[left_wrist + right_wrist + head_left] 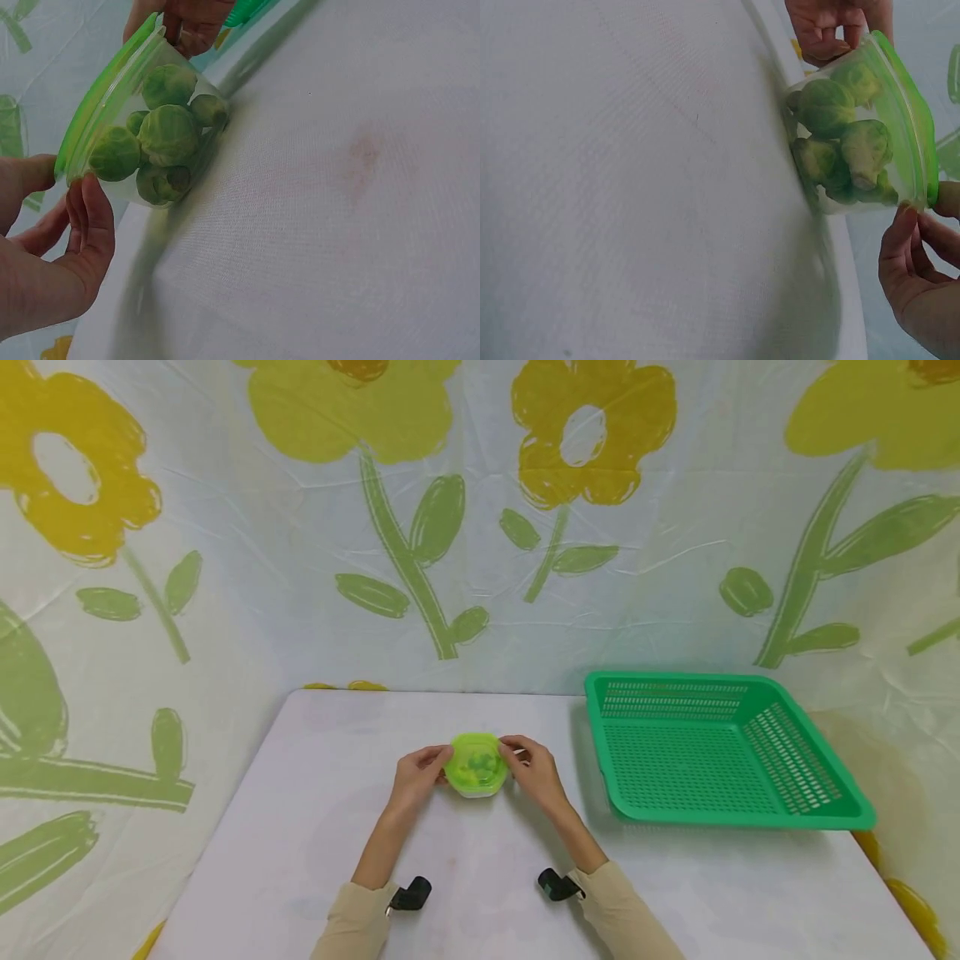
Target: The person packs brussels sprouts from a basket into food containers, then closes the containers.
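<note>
A clear plastic container [196,154] with a green lid [477,752] stands on the white table in front of me. Several Brussels sprouts [169,133] show through its walls in both wrist views. My left hand [417,777] pinches the lid's rim at the left side, thumb on top and fingers beneath. On the opposite side my right hand [536,772] pinches the rim in the same way, its thumb against the lid [913,112]. The lid sits on the container all the way round, as far as the views show.
A large green plastic basket [738,820] with slotted walls stands to the right of the container, near the table's right edge. The white table [300,827] meets a flower-patterned cloth [300,568] behind and at the sides.
</note>
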Tool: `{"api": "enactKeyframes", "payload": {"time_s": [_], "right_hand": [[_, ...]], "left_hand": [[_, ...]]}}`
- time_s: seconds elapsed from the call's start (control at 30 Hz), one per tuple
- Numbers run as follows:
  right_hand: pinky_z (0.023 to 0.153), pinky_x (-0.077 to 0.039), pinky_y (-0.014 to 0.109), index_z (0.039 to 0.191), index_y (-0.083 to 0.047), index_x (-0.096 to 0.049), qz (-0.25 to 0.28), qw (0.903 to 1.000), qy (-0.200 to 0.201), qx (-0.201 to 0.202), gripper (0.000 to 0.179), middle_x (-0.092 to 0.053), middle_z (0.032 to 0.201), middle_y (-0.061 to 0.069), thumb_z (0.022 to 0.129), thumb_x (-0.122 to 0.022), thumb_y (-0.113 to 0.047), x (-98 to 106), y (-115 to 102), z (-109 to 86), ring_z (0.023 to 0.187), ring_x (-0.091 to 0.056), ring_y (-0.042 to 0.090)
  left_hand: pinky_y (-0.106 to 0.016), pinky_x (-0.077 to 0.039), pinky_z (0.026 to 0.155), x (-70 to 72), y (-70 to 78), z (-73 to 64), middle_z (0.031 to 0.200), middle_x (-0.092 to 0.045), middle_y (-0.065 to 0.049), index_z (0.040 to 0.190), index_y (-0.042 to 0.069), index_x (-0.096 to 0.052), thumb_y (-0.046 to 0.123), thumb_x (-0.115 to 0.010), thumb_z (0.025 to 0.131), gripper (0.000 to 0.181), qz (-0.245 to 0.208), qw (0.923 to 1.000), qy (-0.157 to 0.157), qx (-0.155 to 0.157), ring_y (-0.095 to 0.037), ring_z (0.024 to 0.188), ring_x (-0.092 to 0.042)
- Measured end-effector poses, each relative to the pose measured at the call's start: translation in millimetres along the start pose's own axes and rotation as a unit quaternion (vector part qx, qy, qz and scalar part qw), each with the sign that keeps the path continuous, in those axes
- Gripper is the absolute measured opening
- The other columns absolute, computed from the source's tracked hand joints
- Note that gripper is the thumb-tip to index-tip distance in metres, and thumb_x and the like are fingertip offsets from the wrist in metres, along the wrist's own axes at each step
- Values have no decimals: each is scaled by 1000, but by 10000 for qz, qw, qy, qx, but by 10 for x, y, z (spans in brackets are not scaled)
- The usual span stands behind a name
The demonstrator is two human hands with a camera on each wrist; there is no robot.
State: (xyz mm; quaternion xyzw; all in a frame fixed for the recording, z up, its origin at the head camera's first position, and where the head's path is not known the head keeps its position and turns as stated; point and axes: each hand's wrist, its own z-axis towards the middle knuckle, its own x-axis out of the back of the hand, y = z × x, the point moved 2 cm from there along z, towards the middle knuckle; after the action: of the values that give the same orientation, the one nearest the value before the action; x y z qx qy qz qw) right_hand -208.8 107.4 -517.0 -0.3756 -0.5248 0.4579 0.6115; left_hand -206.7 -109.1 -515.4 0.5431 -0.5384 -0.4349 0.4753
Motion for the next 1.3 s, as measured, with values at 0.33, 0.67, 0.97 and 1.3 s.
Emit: {"api": "enactKeyframes", "payload": {"time_s": [0.33, 0.67, 0.97, 1.3], "right_hand": [[64, -52, 28, 117, 1, -74, 566, 9958, -249, -675, 22, -72, 102, 14, 101, -68, -13, -6, 39, 42, 73, -59, 14], [70, -55, 42, 119, 12, -69, 804, 9925, -494, -781, 25, -68, 110, 28, 102, -64, -6, 38, -194, 6, 78, -60, 23], [68, -54, 35, 119, 8, -70, 807, 9922, -449, -833, 26, -70, 106, 20, 103, -65, -12, -29, 6, 57, 76, -60, 15], [70, -55, 31, 120, 5, -71, 1027, 9894, -445, -923, 30, -71, 111, 18, 101, -69, -18, -3, 68, 55, 80, -62, 15]], "left_hand": [[-25, -55, 68, 4, -47, 49, 103, -74, -14, 118, -8, -71, 15, -74, 97, 32, -264, 9996, -8, 53, -12, 74, -64], [-23, -55, 73, 32, 1, 80, 103, -76, -10, 113, -7, -75, 14, -79, 93, 29, -187, 9989, 237, 352, -11, 77, -66], [-23, -55, 77, 59, 0, 74, 99, -77, -8, 112, -6, -75, 15, -80, 91, 30, -175, 9985, 320, 402, -9, 77, -67], [-29, -54, 85, 42, 9, 73, 102, -76, -8, 109, -3, -77, 15, -80, 91, 25, -68, 9983, 300, 501, -12, 84, -68]]}}
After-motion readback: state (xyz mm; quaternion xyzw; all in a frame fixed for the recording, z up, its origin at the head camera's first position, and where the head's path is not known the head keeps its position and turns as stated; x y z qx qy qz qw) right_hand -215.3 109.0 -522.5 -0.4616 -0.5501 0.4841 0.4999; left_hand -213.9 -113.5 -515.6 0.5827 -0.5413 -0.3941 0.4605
